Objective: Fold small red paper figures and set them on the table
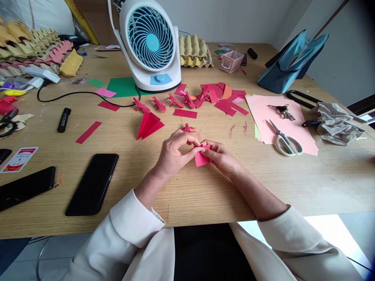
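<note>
A small square of pinkish-red paper (202,159) is held up off the table between both hands. My left hand (179,150) pinches its upper left edge with thumb and forefinger. On the other side, my right hand (221,156) grips the paper's upper right, thumb in front. The fingers hide its top edge, so I cannot tell how it is folded there. Just beyond my fingers lies a small folded red paper figure (187,128). A red paper plane (150,125) rests to the left, and a row of folded red figures (175,100) stretches behind it.
A white fan (155,43) stands at the back. White-handled scissors (287,142) lie on pink sheets (263,117) at right. Red paper scraps (230,105) lie behind my hands. At left are a black phone (92,183), a marker (64,120) and a red strip (88,132).
</note>
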A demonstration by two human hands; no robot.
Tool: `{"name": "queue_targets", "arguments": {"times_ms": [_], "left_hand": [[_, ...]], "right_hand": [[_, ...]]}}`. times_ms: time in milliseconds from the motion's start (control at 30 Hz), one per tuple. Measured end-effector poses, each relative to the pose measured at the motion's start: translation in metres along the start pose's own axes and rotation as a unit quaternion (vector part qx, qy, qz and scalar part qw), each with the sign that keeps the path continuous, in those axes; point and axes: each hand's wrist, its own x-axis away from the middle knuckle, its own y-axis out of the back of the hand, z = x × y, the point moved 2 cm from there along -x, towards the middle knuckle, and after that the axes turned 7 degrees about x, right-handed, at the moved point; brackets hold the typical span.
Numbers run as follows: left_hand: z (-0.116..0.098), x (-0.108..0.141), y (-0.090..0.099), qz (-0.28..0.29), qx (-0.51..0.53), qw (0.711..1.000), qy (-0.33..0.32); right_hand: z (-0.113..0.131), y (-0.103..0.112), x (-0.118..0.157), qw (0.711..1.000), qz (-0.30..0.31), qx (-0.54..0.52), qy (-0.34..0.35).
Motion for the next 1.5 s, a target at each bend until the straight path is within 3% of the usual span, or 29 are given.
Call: {"name": "queue_targets", "arguments": {"times_ms": [500, 700, 967, 1133, 1500], "left_hand": [[-0.001, 0.000, 0.001, 0.003, -0.015, 1.000, 0.001], [0.000, -0.002, 0.001, 0.009, -0.018, 0.999, -0.036], [0.001, 0.002, 0.000, 0.019, -0.145, 0.983, -0.109], [0.001, 0.004, -0.001, 0.019, -0.169, 0.973, -0.155], [-0.002, 0.002, 0.000, 0.011, -0.175, 0.976, -0.128]], "right_hand": [[0.001, 0.000, 0.001, 1.000, 0.000, 0.000, 0.002], [-0.001, 0.001, -0.001, 1.000, -0.013, -0.011, 0.019], [-0.007, 0.006, -0.005, 0.996, -0.055, -0.028, 0.064], [-0.011, 0.009, -0.007, 0.994, -0.062, -0.040, 0.077], [-0.004, 0.005, -0.005, 0.995, -0.069, -0.015, 0.074]]}}
